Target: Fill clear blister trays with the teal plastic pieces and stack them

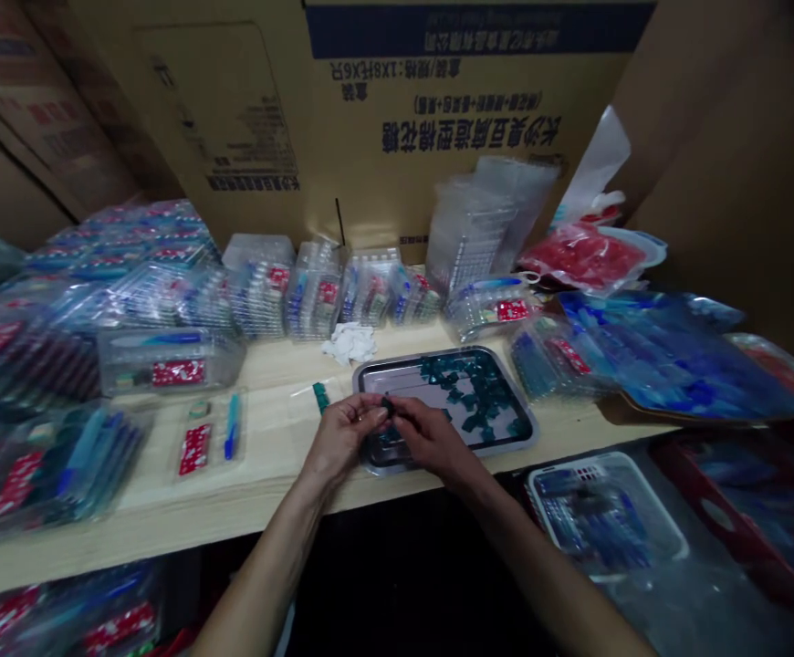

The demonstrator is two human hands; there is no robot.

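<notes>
My left hand (342, 431) and my right hand (428, 436) meet over the near left corner of a metal tray (515, 388) on a pale wooden table. Both pinch a small dark piece (387, 405) between their fingertips. The tray holds several small teal pieces (474, 391). A single teal piece (320, 397) lies on the table just left of the tray, on a clear wrapper. An open blister pack with a red card and a blue pen (209, 436) lies further left.
Stacks of clear packs with pens (164, 274) line the back and left of the table (260, 493). White scraps (350, 343) lie behind the tray. Blue pen bags (650, 356) and a red bag (585, 255) sit right. A white basket (606, 516) stands below. Cardboard boxes (383, 119) form the back wall.
</notes>
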